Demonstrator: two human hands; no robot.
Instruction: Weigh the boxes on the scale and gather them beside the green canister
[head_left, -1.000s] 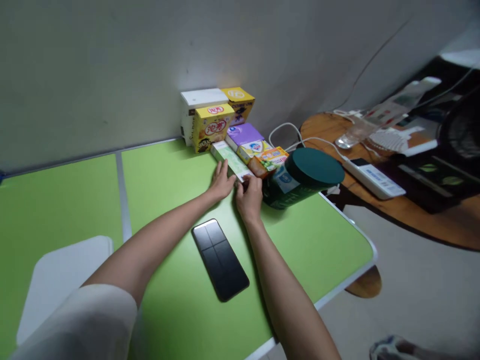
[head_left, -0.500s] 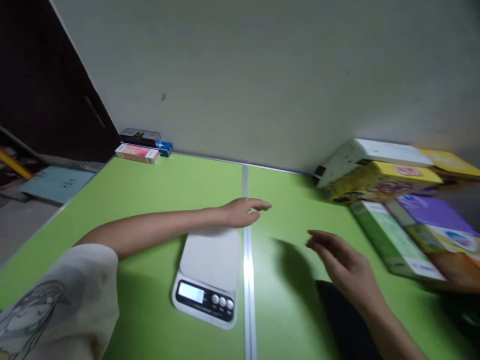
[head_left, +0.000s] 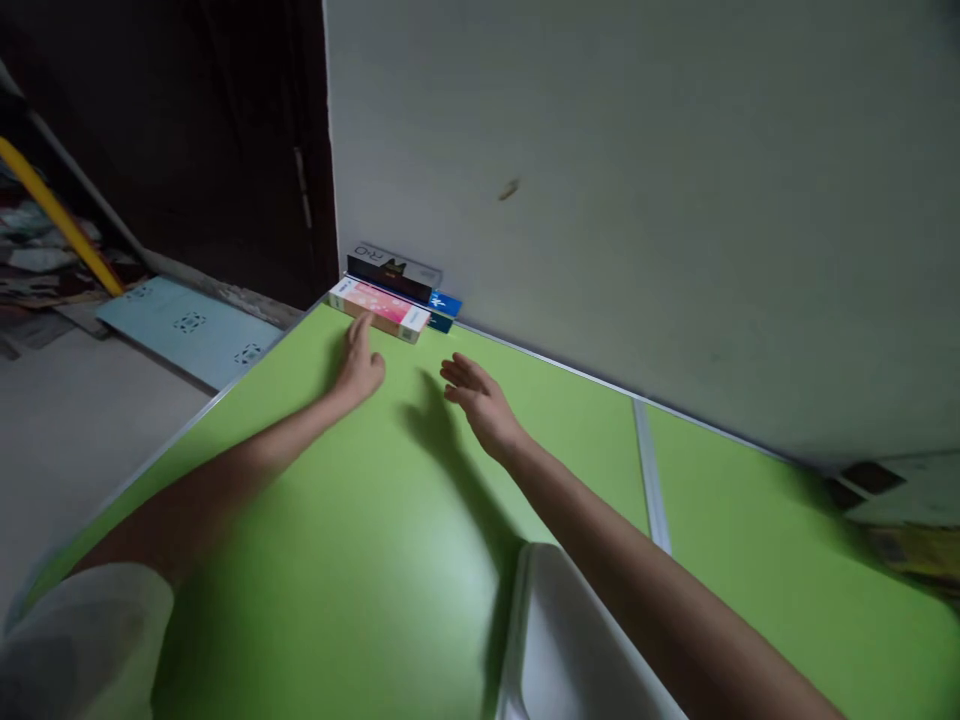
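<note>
"Where's the pink box?"

"The pink box (head_left: 386, 300) lies flat at the far edge of the surface (head_left: 337, 540), its pink-and-white top facing up."

"And the left hand?"

"The left hand (head_left: 360, 375) is on the near side of the pink box, fingers reaching to its front edge. I can't tell whether the fingertips touch it. The grip is wide, thumb well apart from the fingers."

"What about the right hand?"

"The right hand (head_left: 484, 408) is to the right of the pink box and a little nearer, raised over the surface, with its shadow falling beside it. Its fingers are stretched out and that grip is wide as well."

"Anything around the box?"

"Just behind the pink box there's a dark box (head_left: 390, 275) with pale lettering, by the wall (head_left: 675, 200). A blue box (head_left: 446, 303) sits close to the right end of the pink one. Left of the pink box, beyond the surface's edge and lower down, is a pale blue board (head_left: 187, 320)."

"And closer to us?"

"A white flat object (head_left: 570, 640), well apart from the pink box, on its near right side, partly behind the right forearm."
</note>
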